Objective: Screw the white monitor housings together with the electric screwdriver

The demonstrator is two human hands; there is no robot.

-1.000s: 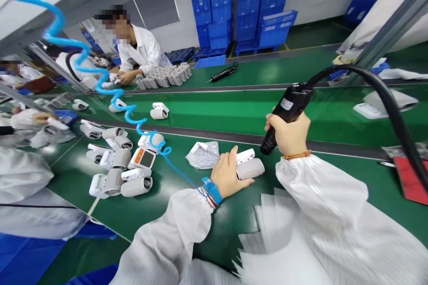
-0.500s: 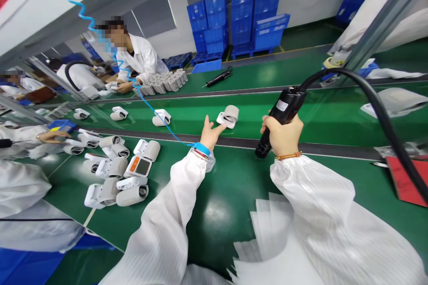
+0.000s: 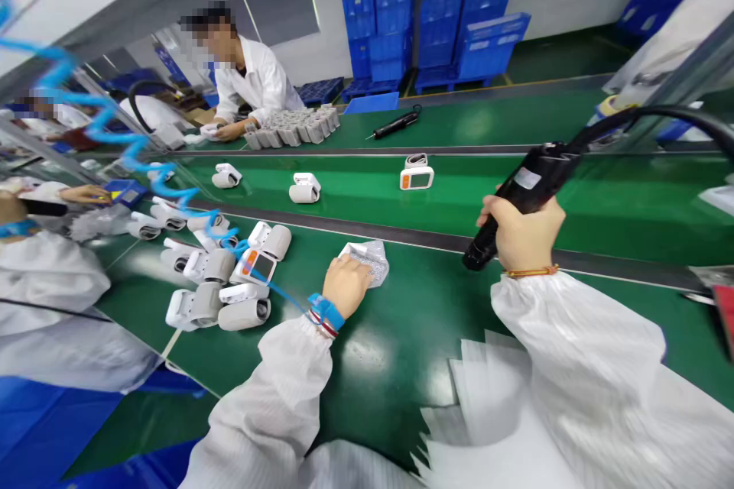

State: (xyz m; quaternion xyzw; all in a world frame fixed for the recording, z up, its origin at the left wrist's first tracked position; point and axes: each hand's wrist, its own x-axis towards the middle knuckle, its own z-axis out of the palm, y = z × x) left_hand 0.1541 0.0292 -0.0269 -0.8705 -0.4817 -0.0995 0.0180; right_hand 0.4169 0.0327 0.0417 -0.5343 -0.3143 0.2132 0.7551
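Observation:
On the green tabletop, my left hand [image 3: 347,284] reaches onto a small clear plastic bag [image 3: 375,260], whose contents are too small to make out. Its fingers are bent and close together at the bag's near side, with the tips hidden. A blue wrist strap with a coiled cord is on that wrist. My right hand [image 3: 528,233] is wrapped around a black electric screwdriver [image 3: 536,182], which tilts with its tip down to the left above the table edge. Between and beyond my hands, a wrist blood pressure monitor [image 3: 417,177] lies on the green conveyor with its screen up.
Several cuffed monitors [image 3: 244,307] are grouped on the table at my left. Others, such as one monitor [image 3: 304,188], lie along the conveyor [image 3: 355,187]. A co-worker [image 3: 258,80] sits across, by rows of grey cuffs [image 3: 295,126]. Another screwdriver [image 3: 397,124] lies on the far bench.
My left hand has drawn back from the monitor on the conveyor to the plastic bag. That monitor now shows its screen. The right hand still grips the screwdriver; the view has shifted.

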